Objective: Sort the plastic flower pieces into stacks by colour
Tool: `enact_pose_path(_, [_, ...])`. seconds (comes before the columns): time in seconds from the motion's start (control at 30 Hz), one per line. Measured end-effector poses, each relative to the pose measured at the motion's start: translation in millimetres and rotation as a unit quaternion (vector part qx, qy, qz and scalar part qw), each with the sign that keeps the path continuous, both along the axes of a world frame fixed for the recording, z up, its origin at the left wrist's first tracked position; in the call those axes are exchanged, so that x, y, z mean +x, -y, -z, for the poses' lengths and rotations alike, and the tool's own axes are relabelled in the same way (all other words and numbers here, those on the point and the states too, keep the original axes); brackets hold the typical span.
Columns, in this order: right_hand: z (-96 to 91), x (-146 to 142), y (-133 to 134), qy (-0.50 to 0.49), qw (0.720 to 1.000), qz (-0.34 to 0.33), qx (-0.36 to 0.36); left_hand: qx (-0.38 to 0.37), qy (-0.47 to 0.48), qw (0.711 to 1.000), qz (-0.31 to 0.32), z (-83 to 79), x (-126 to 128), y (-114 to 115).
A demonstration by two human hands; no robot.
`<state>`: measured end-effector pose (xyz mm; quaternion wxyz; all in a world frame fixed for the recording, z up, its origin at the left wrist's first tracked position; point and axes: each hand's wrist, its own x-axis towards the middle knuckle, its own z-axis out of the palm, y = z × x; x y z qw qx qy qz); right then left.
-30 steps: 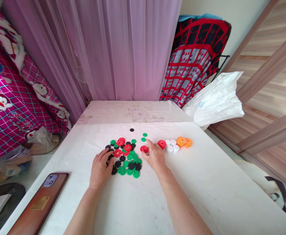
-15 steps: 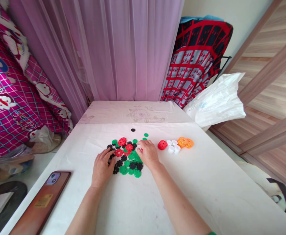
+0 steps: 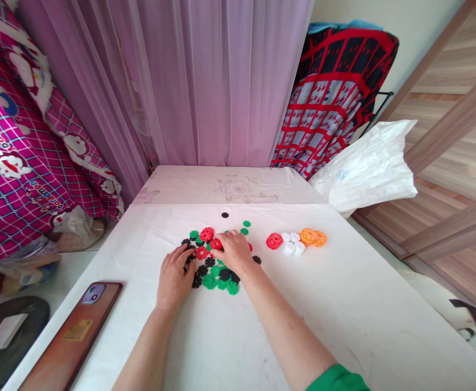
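Observation:
A mixed pile of plastic snowflake discs lies on the white-covered table (image 3: 303, 315), with green discs (image 3: 209, 281), black discs (image 3: 202, 270) and red discs (image 3: 206, 234) overlapping. My left hand (image 3: 176, 278) rests at the pile's left edge, fingers bent and thumb apart, touching black discs there. Over the upper right of the pile, my right hand (image 3: 238, 253) has its thumb and fingers closing around a red snowflake disc (image 3: 215, 244). That hand hides some discs beneath it.
To the right, red discs (image 3: 274, 241), white discs (image 3: 293, 244) and orange discs (image 3: 313, 237) sit in separate groups. A phone (image 3: 73, 331) lies at the table's left edge. Behind the right edge stands a white plastic bag (image 3: 366, 165); a purple curtain (image 3: 213, 81) hangs beyond the table.
My right hand has moved left over the pile and reached a red disc, uncovering a black and a red disc at the right. My left hand stays nearly in place.

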<state>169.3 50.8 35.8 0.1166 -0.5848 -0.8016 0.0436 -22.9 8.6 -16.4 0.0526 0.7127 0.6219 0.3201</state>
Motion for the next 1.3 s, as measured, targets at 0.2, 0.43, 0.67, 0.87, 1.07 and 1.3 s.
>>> enact_pose_path(0.2, [5.1,-3,-2,-0.023,1.0,0.017,-0.009,0.004,0.003,1.0,0.002,-0.2,0,0])
enact_pose_path(0.43, [2.0,7,2,-0.058,0.997,0.038,-0.017,0.0,0.005,1.0,0.0,-0.3,1,0])
enact_pose_path(0.67, [-8.9,-4,-7,-0.012,0.997,0.047,-0.061,-0.004,0.007,1.0,0.002,-0.8,0,0])
enact_pose_path(0.87, [-6.2,7,-7,-0.068,0.994,0.08,-0.023,-0.003,0.005,1.0,0.002,-1.7,1,1])
enact_pose_path(1.07, [9.0,64,23,-0.152,0.966,0.171,0.12,-0.016,-0.005,1.0,-0.01,0.0,0,0])
enact_pose_path(1.3, [31.9,77,35,-0.148,0.96,0.185,0.147,-0.018,-0.006,1.0,-0.008,0.7,0,0])
